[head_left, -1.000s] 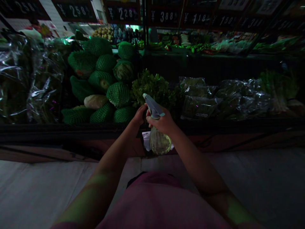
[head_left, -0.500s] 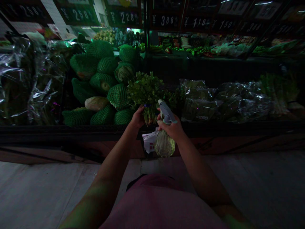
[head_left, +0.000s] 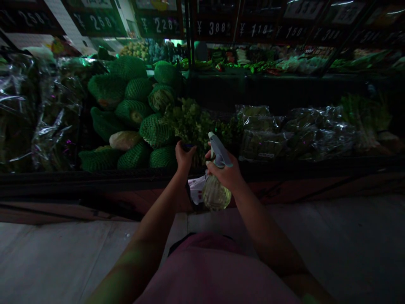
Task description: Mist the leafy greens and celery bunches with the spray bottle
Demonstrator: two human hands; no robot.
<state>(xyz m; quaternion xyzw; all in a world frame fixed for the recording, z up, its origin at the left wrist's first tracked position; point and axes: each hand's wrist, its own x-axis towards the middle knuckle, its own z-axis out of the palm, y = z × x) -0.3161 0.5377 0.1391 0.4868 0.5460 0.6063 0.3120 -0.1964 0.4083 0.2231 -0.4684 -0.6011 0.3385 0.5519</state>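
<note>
My right hand (head_left: 228, 174) is closed round the neck of a spray bottle (head_left: 215, 193), a clear round body with a grey trigger head that points up and left. Just left of it, my left hand (head_left: 183, 157) grips the stems of a bunch of leafy greens (head_left: 189, 122) and holds it upright over the front of the produce shelf (head_left: 126, 177). The nozzle sits a short way right of the leaves. A white paper tag (head_left: 196, 190) hangs on the shelf front behind the bottle.
Cabbages in green foam nets (head_left: 136, 114) are piled to the left. Bagged greens in clear film (head_left: 284, 131) lie on the right, more bags (head_left: 38, 114) at far left. Price signs (head_left: 158, 23) hang above. A pale floor (head_left: 63, 253) runs below the shelf.
My left hand took hold of the bunch of greens and lifted it upright. My right hand moved the bottle a little to the right and lower.
</note>
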